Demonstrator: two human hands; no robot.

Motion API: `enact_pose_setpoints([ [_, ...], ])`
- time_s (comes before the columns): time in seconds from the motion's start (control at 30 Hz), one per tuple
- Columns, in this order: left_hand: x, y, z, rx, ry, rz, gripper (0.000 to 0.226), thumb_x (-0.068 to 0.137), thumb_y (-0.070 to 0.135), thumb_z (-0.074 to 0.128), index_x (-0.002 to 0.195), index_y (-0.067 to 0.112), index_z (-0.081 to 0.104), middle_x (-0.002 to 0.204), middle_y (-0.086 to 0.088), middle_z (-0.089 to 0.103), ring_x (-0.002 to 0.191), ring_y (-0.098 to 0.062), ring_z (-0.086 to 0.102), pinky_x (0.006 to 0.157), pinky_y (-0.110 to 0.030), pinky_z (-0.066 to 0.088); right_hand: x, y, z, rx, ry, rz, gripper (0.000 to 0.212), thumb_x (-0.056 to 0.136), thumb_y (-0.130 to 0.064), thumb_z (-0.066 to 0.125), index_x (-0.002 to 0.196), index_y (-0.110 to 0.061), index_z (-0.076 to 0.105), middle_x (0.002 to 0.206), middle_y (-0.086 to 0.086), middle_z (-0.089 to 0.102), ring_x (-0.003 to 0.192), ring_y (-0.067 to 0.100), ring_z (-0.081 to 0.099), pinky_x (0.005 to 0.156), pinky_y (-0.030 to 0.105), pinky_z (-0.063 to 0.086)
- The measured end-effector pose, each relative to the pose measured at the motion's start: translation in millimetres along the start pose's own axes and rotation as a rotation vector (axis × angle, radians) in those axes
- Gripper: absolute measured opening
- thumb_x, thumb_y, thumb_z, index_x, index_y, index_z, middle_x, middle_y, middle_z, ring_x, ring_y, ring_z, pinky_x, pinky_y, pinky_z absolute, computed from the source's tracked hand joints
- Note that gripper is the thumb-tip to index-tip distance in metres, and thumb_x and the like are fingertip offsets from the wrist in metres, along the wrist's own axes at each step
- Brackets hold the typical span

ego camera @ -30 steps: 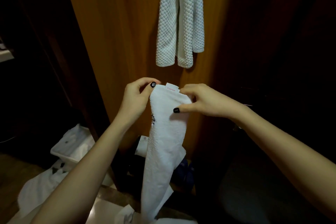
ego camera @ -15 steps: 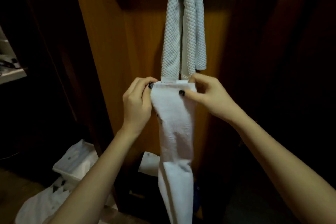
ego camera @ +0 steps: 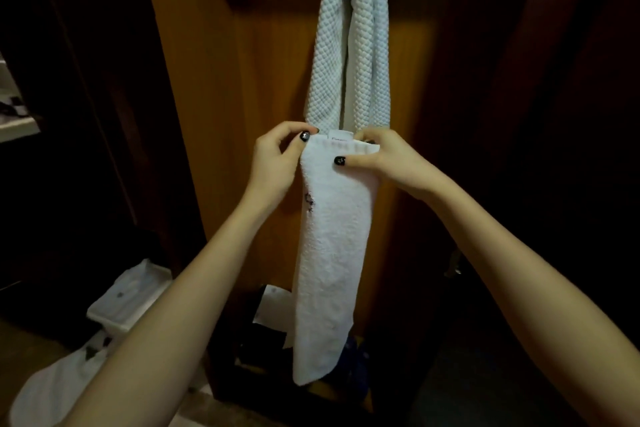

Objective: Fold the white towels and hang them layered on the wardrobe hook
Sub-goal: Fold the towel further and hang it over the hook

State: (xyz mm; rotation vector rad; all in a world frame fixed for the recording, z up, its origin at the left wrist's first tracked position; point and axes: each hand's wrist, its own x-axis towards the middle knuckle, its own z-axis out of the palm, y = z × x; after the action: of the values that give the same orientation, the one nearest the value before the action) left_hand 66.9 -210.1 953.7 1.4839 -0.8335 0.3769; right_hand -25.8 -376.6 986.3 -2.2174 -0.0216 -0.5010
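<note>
Second towel folded, ready to hang.
We pinch the plain towel point(ego camera: 332, 253) by its top edge at frame centre: left hand point(ego camera: 273, 163) and right hand point(ego camera: 388, 163) each curl tight on a corner, and the strip dangles below. The waffle towel point(ego camera: 353, 45) drapes upper centre, hiding the hook. Next, we judge: lift the strip up and over it, centred.

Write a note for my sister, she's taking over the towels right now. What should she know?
The left hand pinches the top left corner of the smooth white towel; the right hand pinches its top right edge.
It is folded into a long strip, held up just below the waffle towel.
Done: waffle towel draped high on the wardrobe panel; the hook is hidden.
Left: drape the strip over it.
</note>
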Motion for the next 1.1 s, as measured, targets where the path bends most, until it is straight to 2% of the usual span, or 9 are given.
enact_pose_setpoints([
  [0.1, 1.6, -2.9, 1.8, -0.042, 0.011, -0.028, 0.016, 0.093, 0.002, 0.059, 0.101, 0.014, 0.068, 0.095, 0.012, 0.066, 0.089, 0.009, 0.060, 0.082, -0.010, 0.045, 2.3, 0.2, -2.1, -0.005, -0.035, -0.072, 0.037, 0.087, -0.019, 0.074, 0.063, -0.020, 0.046, 0.067, -0.004, 0.043, 0.062, 0.006, 0.039, 0.056, 0.023, 0.028],
  [0.27, -12.0, -16.4, 0.9, -0.193, 0.056, -0.072, 0.024, 0.089, 0.001, 0.065, 0.098, 0.022, 0.060, 0.098, 0.007, 0.064, 0.089, 0.007, 0.062, 0.079, -0.012, 0.048, 5.4, 11.8, 6.5, 0.001, -0.013, -0.111, 0.032, 0.091, -0.014, 0.069, 0.070, -0.019, 0.044, 0.070, -0.005, 0.042, 0.068, 0.007, 0.038, 0.060, 0.028, 0.027],
  [0.37, -43.1, -39.1, 4.2, -0.088, 0.074, -0.119, 0.025, 0.086, 0.006, 0.071, 0.092, 0.028, 0.061, 0.097, 0.010, 0.065, 0.091, 0.003, 0.062, 0.080, -0.011, 0.046, 7.8, 20.1, 7.3, 0.090, 0.062, -0.055, 0.032, 0.090, -0.011, 0.069, 0.070, -0.018, 0.045, 0.069, -0.004, 0.043, 0.066, 0.009, 0.039, 0.058, 0.027, 0.027],
  [0.57, -67.5, -66.9, 27.9, -0.090, -0.154, -0.421, 0.032, 0.081, 0.021, 0.078, 0.107, 0.022, 0.059, 0.104, 0.006, 0.063, 0.097, -0.012, 0.057, 0.080, -0.019, 0.045, 12.4, 23.5, 0.6, 0.251, 0.068, -0.018, 0.033, 0.083, -0.012, 0.073, 0.068, -0.020, 0.045, 0.068, -0.005, 0.046, 0.065, 0.008, 0.040, 0.058, 0.026, 0.030],
  [0.67, -64.1, -60.6, 38.4, 0.015, -0.089, -0.350, 0.032, 0.079, 0.028, 0.080, 0.100, 0.021, 0.058, 0.106, 0.007, 0.064, 0.097, -0.007, 0.057, 0.078, -0.022, 0.045, 12.7, 27.3, -0.5, 0.285, 0.081, -0.007, 0.035, 0.087, -0.002, 0.070, 0.068, -0.019, 0.045, 0.069, -0.003, 0.047, 0.067, 0.010, 0.042, 0.061, 0.029, 0.031],
  [0.83, -54.6, -49.1, 46.0, -0.004, -0.002, -0.215, 0.014, 0.084, 0.018, 0.075, 0.091, 0.015, 0.063, 0.086, 0.009, 0.068, 0.079, 0.000, 0.062, 0.069, -0.019, 0.047, 13.4, 27.0, -7.6, 0.302, 0.108, -0.015, 0.034, 0.085, -0.003, 0.072, 0.066, -0.019, 0.049, 0.064, -0.010, 0.052, 0.060, 0.004, 0.047, 0.056, 0.023, 0.035],
  [0.9, -50.9, -50.2, 45.8, -0.015, -0.024, -0.206, 0.023, 0.085, 0.017, 0.074, 0.104, 0.017, 0.061, 0.106, 0.007, 0.064, 0.095, -0.002, 0.059, 0.084, -0.020, 0.048, 13.7, 27.1, -12.6, 0.329, 0.109, -0.016, 0.033, 0.085, -0.004, 0.072, 0.066, -0.019, 0.050, 0.063, -0.011, 0.053, 0.058, 0.002, 0.048, 0.054, 0.019, 0.037],
  [1.0, -43.3, -50.4, 45.6, -0.165, -0.105, -0.233, 0.054, 0.081, 0.013, 0.078, 0.119, 0.035, 0.046, 0.129, 0.010, 0.050, 0.117, -0.001, 0.048, 0.102, -0.020, 0.036, 14.3, 28.2, -22.2, 0.403, 0.078, 0.007, 0.031, 0.085, -0.005, 0.072, 0.066, -0.020, 0.052, 0.063, -0.010, 0.055, 0.058, 0.003, 0.051, 0.052, 0.017, 0.040],
  [1.1, -33.6, -50.0, 45.7, -0.397, -0.265, -0.363, 0.059, 0.076, 0.014, 0.080, 0.119, 0.032, 0.044, 0.120, -0.001, 0.061, 0.105, -0.004, 0.063, 0.090, -0.021, 0.049, 16.7, 26.9, -31.4, 0.404, 0.074, 0.007, 0.028, 0.084, -0.007, 0.072, 0.069, -0.019, 0.052, 0.068, -0.005, 0.056, 0.062, 0.006, 0.053, 0.054, 0.020, 0.041],
])
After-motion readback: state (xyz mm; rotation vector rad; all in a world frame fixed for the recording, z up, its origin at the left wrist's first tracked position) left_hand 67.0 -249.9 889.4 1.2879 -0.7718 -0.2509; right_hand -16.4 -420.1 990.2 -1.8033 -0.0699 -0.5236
